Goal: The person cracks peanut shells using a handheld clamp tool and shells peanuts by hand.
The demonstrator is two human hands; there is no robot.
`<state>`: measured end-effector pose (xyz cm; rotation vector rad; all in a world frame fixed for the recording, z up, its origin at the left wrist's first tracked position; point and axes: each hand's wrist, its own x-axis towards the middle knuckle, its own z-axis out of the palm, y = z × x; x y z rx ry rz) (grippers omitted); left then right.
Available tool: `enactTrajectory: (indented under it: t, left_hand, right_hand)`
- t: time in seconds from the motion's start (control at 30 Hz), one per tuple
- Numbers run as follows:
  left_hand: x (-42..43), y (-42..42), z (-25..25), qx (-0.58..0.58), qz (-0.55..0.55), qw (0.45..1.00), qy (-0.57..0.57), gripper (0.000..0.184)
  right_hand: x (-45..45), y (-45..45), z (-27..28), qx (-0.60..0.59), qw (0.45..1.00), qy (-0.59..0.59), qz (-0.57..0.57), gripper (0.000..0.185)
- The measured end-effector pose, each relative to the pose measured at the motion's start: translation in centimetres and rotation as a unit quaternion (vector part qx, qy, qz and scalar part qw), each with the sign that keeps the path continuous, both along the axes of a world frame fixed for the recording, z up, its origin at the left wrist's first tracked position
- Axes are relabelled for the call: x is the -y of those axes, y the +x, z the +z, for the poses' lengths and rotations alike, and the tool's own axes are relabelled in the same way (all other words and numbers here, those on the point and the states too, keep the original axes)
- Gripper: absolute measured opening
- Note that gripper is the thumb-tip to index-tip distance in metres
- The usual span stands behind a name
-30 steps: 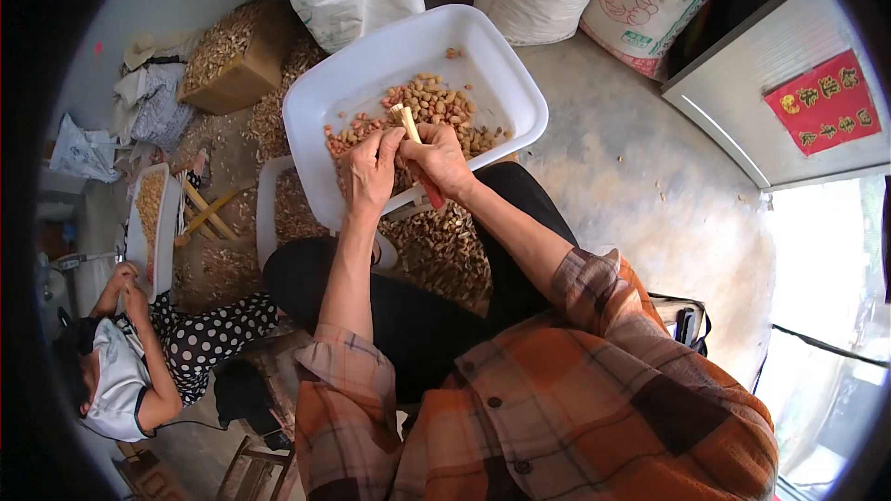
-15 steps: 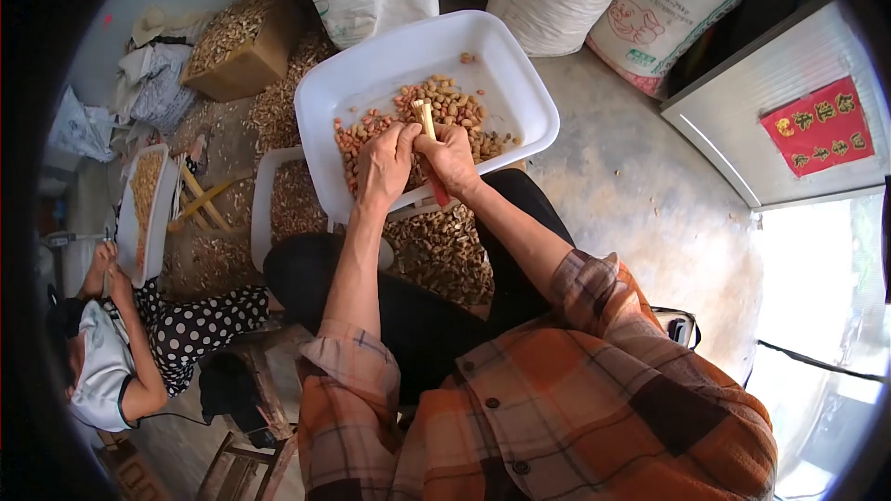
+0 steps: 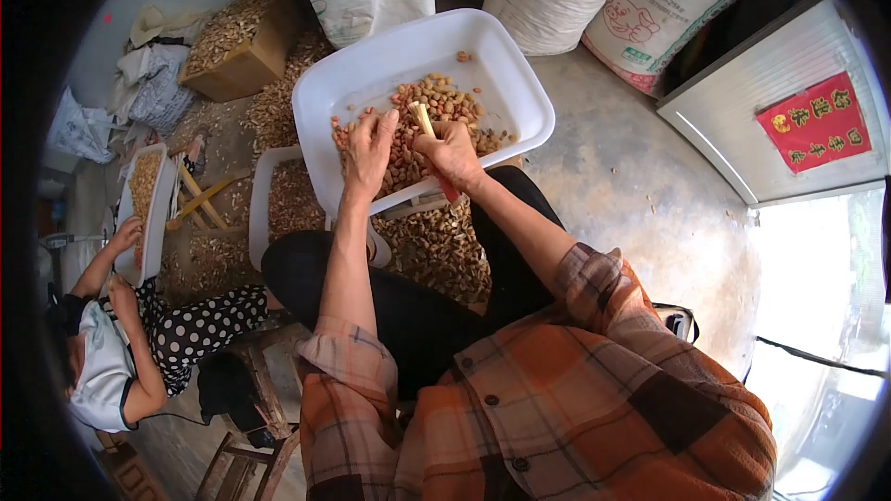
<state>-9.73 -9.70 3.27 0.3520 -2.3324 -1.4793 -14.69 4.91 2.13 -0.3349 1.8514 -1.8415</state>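
A white plastic tub [image 3: 531, 97] holds unshelled peanuts [image 3: 436, 97] and loose reddish kernels [image 3: 351, 134]. My right hand [image 3: 452, 155] is closed around a pale split bamboo stick [image 3: 420, 117], whose red lower end shows beneath the palm. Left of it, my left hand [image 3: 371, 156] hovers over the near side of the tub, apart from the stick. Its fingers point forward and look loosely stretched; anything small between them cannot be made out.
Broken shells [image 3: 432, 250] lie below the tub between my legs. A second tub [image 3: 263, 213] stands left, near a cardboard box [image 3: 243, 70] of shells. White sacks [image 3: 548, 0] line the back. At left, another person [image 3: 107, 357] sits with a hand at a tray [image 3: 165, 213].
My left hand has come away from the stick and shifted left. The right hand keeps its hold. The other person's one hand has moved forward to their tray.
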Motion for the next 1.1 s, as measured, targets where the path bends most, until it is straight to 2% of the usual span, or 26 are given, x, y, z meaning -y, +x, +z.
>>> enactTrajectory:
  t: [0.13, 0.23, 0.33, 0.43, 0.5, 0.53, 0.6, 0.7, 0.77, 0.9, 1.03, 1.1]
  left_hand:
    - [0.5, 0.3, 0.8, 0.004, -0.040, 0.993, 0.113, 0.044]
    - [0.2, 1.3, 1.9, 0.048, -0.059, 0.977, 0.198, 0.039]
    - [0.0, 3.2, 3.2, 0.126, -0.231, 0.936, 0.235, 0.035]
    - [-1.4, 5.0, 4.8, 0.316, -0.355, 0.863, 0.174, 0.027]
    - [-2.1, 5.5, 3.5, 0.368, -0.404, 0.821, 0.164, 0.032]
    - [-1.9, 5.5, 2.7, 0.347, -0.421, 0.827, 0.135, 0.035]
    - [-1.5, 5.5, 2.3, 0.295, -0.399, 0.853, 0.158, 0.036]
    - [-0.9, 5.3, 2.8, 0.190, -0.331, 0.904, 0.194, 0.044]
    - [-1.1, 5.2, 3.6, 0.156, -0.266, 0.921, 0.237, 0.037]
    - [-1.9, 4.5, 2.9, 0.140, -0.252, 0.936, 0.201, 0.030]
    - [-2.5, 4.1, 2.3, 0.120, -0.235, 0.946, 0.190, 0.024]
    - [-2.4, 3.9, 1.9, 0.106, -0.219, 0.949, 0.201, 0.023]
  right_hand:
    - [-0.1, -0.3, 0.0, -0.004, 1.000, 0.005, -0.009, 0.025]
    - [-0.7, 0.1, 0.9, 0.088, 0.992, -0.089, -0.033, 0.030]
    - [-1.8, 0.4, 0.7, 0.084, 0.990, -0.115, -0.014, 0.033]
    - [-3.0, 1.9, 2.1, 0.034, 0.997, -0.070, -0.023, 0.031]
    - [-3.6, 2.4, 0.3, -0.033, 0.997, -0.063, -0.012, 0.027]
    - [-3.7, 3.0, -0.3, -0.066, 0.996, -0.065, -0.018, 0.026]
    - [-4.3, 3.8, -1.1, -0.142, 0.988, -0.051, -0.015, 0.024]
    - [-4.7, 5.3, -1.9, -0.161, 0.985, -0.050, -0.033, 0.021]
    - [-4.9, 5.7, -2.2, -0.136, 0.990, -0.028, -0.017, 0.020]
    - [-5.0, 6.0, -1.4, -0.115, 0.993, -0.015, 0.000, 0.020]
    - [-4.6, 6.1, -2.0, -0.198, 0.979, 0.026, -0.040, 0.021]
    - [-4.8, 6.4, -1.6, -0.169, 0.982, 0.054, -0.057, 0.027]
